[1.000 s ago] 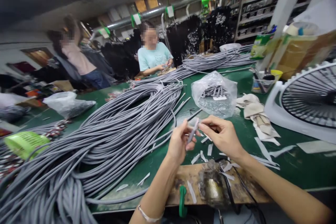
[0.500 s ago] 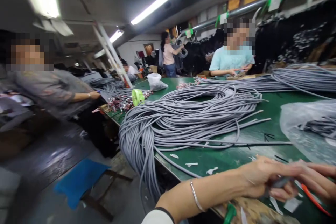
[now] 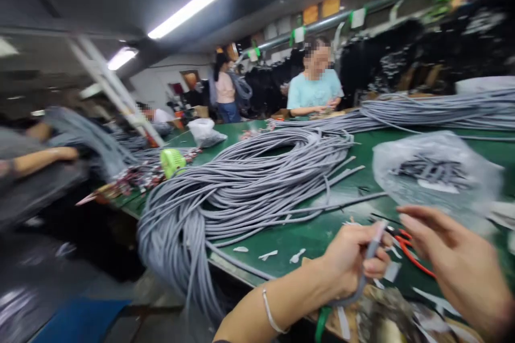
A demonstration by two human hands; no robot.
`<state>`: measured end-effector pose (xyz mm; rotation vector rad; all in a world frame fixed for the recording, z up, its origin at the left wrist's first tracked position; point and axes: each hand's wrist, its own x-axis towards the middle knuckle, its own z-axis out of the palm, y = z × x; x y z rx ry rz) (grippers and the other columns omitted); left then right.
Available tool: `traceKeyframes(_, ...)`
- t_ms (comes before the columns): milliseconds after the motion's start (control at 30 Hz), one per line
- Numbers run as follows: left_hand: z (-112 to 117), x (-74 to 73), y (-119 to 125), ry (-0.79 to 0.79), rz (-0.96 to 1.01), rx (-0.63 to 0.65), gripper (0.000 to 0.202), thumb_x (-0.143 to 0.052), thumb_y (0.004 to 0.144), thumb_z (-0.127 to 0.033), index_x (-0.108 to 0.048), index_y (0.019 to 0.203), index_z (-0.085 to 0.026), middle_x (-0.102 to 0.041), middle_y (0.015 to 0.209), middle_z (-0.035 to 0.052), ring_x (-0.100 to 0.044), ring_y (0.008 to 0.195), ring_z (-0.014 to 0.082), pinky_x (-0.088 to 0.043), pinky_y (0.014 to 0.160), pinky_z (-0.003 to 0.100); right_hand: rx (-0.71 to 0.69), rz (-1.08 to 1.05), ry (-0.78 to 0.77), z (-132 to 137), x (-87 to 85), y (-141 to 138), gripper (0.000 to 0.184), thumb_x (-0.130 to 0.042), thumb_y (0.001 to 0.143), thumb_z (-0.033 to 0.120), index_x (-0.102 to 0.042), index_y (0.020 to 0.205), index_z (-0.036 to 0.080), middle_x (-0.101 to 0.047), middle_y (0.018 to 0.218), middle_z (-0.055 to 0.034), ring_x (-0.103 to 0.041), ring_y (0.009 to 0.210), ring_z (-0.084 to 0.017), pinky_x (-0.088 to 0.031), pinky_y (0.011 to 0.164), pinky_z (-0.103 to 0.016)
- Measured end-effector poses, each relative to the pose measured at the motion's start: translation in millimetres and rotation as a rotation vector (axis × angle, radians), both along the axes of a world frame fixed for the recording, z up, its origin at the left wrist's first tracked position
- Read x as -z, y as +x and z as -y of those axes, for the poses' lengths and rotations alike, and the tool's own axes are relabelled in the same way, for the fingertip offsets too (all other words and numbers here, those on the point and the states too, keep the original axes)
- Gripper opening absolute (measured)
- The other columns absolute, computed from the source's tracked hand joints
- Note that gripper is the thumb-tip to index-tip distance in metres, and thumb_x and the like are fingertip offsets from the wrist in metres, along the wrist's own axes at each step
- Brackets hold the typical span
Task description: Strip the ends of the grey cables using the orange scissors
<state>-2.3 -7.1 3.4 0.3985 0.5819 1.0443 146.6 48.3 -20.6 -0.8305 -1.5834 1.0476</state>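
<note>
Swung left since the earlier frames: the view takes in more of the workshop, and the hands have parted. Long green table (image 3: 281, 238) runs from about 9 o'clock to 3 o'clock. Co-worker (image 3: 314, 91) in a pale blue T-shirt sits at 12 o'clock, working at the table's far side; another person (image 3: 224, 88) in a pink top stands at 11 o'clock, and a third person's forearm (image 3: 44, 159) shows at 9 o'clock. Largest mass: grey cable coil (image 3: 241, 187) at center, spilling over the table edge; second coil (image 3: 438, 110) lies at 2 o'clock. Work state, as far as shown: a batch of short dark pieces (image 3: 432, 170) sits inside clear plastic bag (image 3: 436, 171) at 3 o'clock, while both coils hold many long lengths. Left hand (image 3: 354, 252), at 4 o'clock, is clamped on short grey cable (image 3: 365, 270), which stands up from the fist and curves below it. Its tip looks pale, but blur hides the detail. Right hand (image 3: 454, 262), at 4 o'clock, is open, apart from the left, and holds nothing visible. Orange-handled pliers (image 3: 410, 252) lie on the table between the hands. White scraps (image 3: 267, 254) dot the table near the coil.
</note>
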Motion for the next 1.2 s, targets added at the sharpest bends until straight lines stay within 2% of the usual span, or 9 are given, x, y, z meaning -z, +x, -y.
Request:
traceKeyframes(67,4,-3.3,2,0.005,-0.015,-0.029,0.017,-0.061,0.067,-0.024,-0.053,0.061,-0.011,-0.041,0.038,-0.0046,-0.026,0.023,0.0012,-0.007,0.027,0.015,0.094,0.02,-0.081,14,-17.1,-10,0.024,-0.06,0.076,0.034,-0.061,0.097,0.023,-0.065,0.089,-0.0064,-0.057,0.052,-0.011,-0.042,0.037,-0.019)
traceKeyframes(200,6,-8.1,6,-0.027,-0.042,0.003,0.02,-0.064,0.064,-0.02,-0.048,0.055,-0.012,-0.041,0.035,-0.0065,-0.021,0.02,-0.0002,-0.003,0.024,0.013,-0.389,-0.056,-0.127,21,-35.9,-16,0.054,-0.061,0.075,0.031,-0.043,0.125,0.022,-0.06,0.11,-0.0097,-0.063,0.063,-0.012,-0.051,0.057,-0.023)
traceKeyframes(267,7,-8.7,8,-0.044,-0.075,0.046,0.025,-0.064,0.067,-0.023,-0.045,0.054,-0.013,-0.041,0.033,-0.0067,-0.02,0.019,0.0,-0.002,0.024,0.013,-0.515,-0.013,-0.165,21,-38.2,-12,0.047,-0.06,0.076,0.03,-0.048,0.121,0.021,-0.062,0.104,-0.0084,-0.062,0.059,-0.011,-0.05,0.054,-0.021)
traceKeyframes(400,7,-8.6,7,-0.06,-0.163,0.086,0.021,-0.06,0.074,-0.031,-0.048,0.07,-0.015,-0.045,0.035,-0.0057,-0.02,0.02,0.001,-0.004,0.025,0.012,-0.411,0.059,-0.146,19,-38.6,-8,0.022,-0.065,0.072,0.028,-0.066,0.09,0.014,-0.066,0.08,-0.004,-0.059,0.055,-0.009,-0.044,0.047,-0.016)
traceKeyframes(633,12,-15.3,-4,0.261,-0.336,-0.207,0.04,-0.068,0.069,-0.03,-0.041,0.097,-0.018,-0.06,0.06,-0.0003,-0.038,0.038,0.0017,-0.024,0.039,0.012,-0.267,-0.13,-0.293,13,-37.6,-15,0.047,-0.069,0.067,0.027,-0.056,0.11,0.012,-0.067,0.065,-0.0017,-0.064,0.063,-0.014,-0.048,0.058,-0.022)
traceKeyframes(767,13,-15.2,-4,0.385,-0.588,-0.315,0.039,-0.072,0.066,-0.025,-0.042,0.089,-0.017,-0.062,0.062,0.0004,-0.045,0.042,0.0047,-0.03,0.042,0.014,-0.125,-0.051,-0.065,24,-36.5,-17,0.046,-0.059,0.076,0.025,-0.049,0.12,0.014,-0.07,0.078,-0.0049,-0.065,0.068,-0.014,-0.049,0.058,-0.022)
traceKeyframes(933,14,-11.8,-1,0.435,-0.696,-0.389,0.03,-0.068,0.071,-0.027,-0.051,0.092,-0.015,-0.059,0.058,-0.0019,-0.045,0.043,0.0051,-0.033,0.042,0.014,0.127,0.094,0.215,34,-33.2,-21,0.041,-0.055,0.075,0.016,-0.051,0.116,0.019,-0.066,0.065,0.0029,-0.045,0.039,-0.005,-0.036,0.04,-0.017)
traceKeyframes(1067,16,-11.1,0,0.464,-0.665,-0.414,0.027,-0.062,0.076,-0.032,-0.055,0.096,-0.014,-0.058,0.06,-0.0011,-0.037,0.039,0.0022,-0.026,0.039,0.014,-0.017,-0.044,-0.088,29,-34.8,-21,0.036,-0.058,0.071,0.018,-0.052,0.106,0.015,-0.065,0.061,0.002,-0.053,0.044,-0.008,-0.039,0.041,-0.017)
traceKeyframes(1200,16,-11.0,0,0.469,-0.673,-0.397,0.028,-0.062,0.076,-0.035,-0.053,0.095,-0.016,-0.057,0.057,-0.0023,-0.033,0.035,0.0018,-0.021,0.036,0.014,-0.131,-0.069,-0.08,25,-39.5,-18,0.023,-0.055,0.076,0.027,-0.06,0.094,0.014,-0.067,0.078,-0.0038,-0.063,0.071,-0.015,-0.049,0.061,-0.023)
